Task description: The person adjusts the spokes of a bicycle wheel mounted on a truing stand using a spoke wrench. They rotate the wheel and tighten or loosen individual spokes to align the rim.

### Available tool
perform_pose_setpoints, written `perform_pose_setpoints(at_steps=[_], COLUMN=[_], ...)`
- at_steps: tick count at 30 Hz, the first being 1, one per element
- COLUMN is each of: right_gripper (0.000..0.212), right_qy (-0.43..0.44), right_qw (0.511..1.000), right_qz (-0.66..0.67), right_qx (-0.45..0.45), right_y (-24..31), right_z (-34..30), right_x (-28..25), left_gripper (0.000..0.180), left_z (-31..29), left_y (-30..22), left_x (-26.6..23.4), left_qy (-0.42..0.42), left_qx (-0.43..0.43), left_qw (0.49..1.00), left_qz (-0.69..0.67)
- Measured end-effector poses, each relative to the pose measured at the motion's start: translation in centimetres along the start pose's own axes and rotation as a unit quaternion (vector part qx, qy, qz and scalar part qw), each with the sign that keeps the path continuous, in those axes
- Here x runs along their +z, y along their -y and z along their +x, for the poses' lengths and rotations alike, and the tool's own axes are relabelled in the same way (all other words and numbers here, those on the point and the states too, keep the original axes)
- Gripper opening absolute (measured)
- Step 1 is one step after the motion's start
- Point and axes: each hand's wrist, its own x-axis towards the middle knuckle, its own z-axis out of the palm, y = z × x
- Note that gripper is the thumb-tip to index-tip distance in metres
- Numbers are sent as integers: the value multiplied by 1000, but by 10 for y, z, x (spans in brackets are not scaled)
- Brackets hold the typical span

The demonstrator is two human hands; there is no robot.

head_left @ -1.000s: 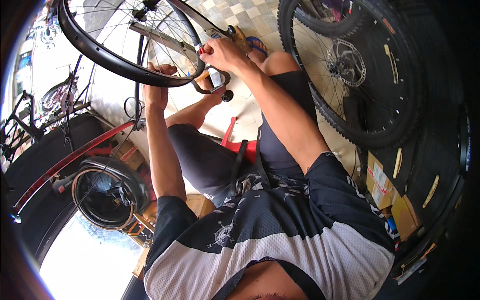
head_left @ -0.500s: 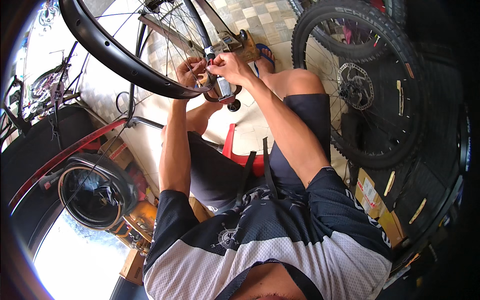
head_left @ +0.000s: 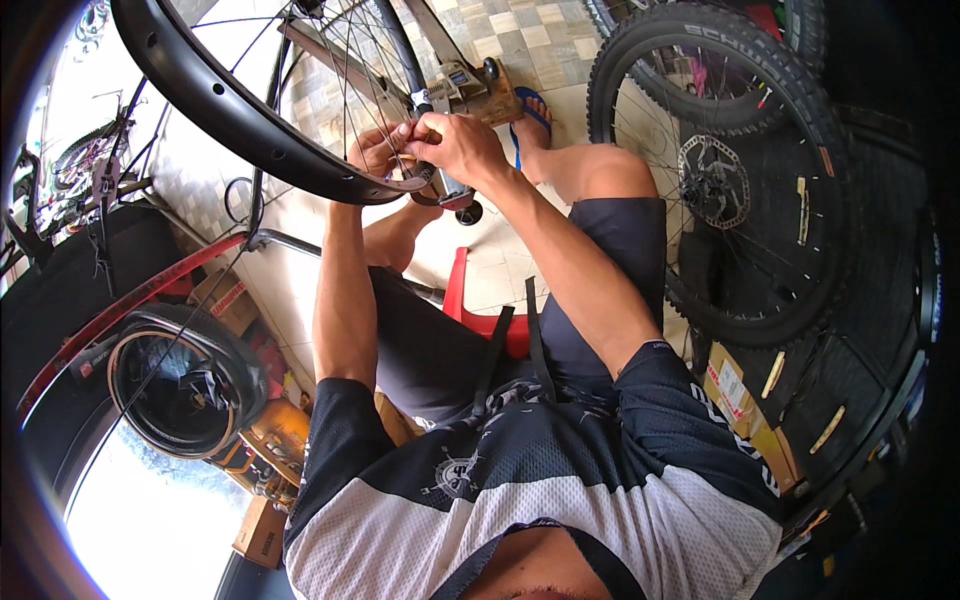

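Observation:
A bare bicycle wheel with a black rim (head_left: pixel 235 120) and thin spokes is mounted in a metal truing stand (head_left: pixel 440 28). My left hand (head_left: pixel 375 152) reaches in among the spokes just inside the rim, its fingers bent and thumb closed against them. Beside it, my right hand (head_left: pixel 462 148) pinches at the same spot, and the fingertips of both hands meet. Whatever they pinch is hidden between the fingers. Below my right hand sits the stand's clamp end with a round black knob (head_left: pixel 468 213).
To the right leans a knobby-tired wheel (head_left: pixel 720 20) with a disc rotor (head_left: pixel 714 181). A red stool (head_left: pixel 515 328) shows between my legs. At left are a red bar (head_left: pixel 130 290), a stacked tire and rim (head_left: pixel 235 400), and cardboard boxes (head_left: pixel 262 530).
My right hand has shifted slightly left and closed in against my left fingers. A small red piece seen at its fingertips earlier is now out of sight. The rim has barely shifted.

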Motion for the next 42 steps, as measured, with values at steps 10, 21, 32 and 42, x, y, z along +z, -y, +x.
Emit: perform_pose_setpoints(at_steps=[10, 21, 32, 42], right_gripper=[30, 21, 20, 27], right_qy=[36, 51, 78, 20], right_qw=[999, 993, 986, 989], right_qz=[19, 103, 142, 131], right_qx=[21, 39, 34, 65], right_y=[-4, -19, -36, -42], right_z=[3, 6, 15, 17], right_x=[-3, -5, 10, 9], left_gripper=[30, 43, 47, 39], left_z=[2, 2, 14, 11], left_y=[-5, -14, -2, 17], left_x=[-6, 31, 32, 18], left_qy=[25, -164, -243, -259], left_qx=[-29, 44, 42, 90], left_qw=[996, 952, 937, 956], left_qz=[84, 255, 249, 107])
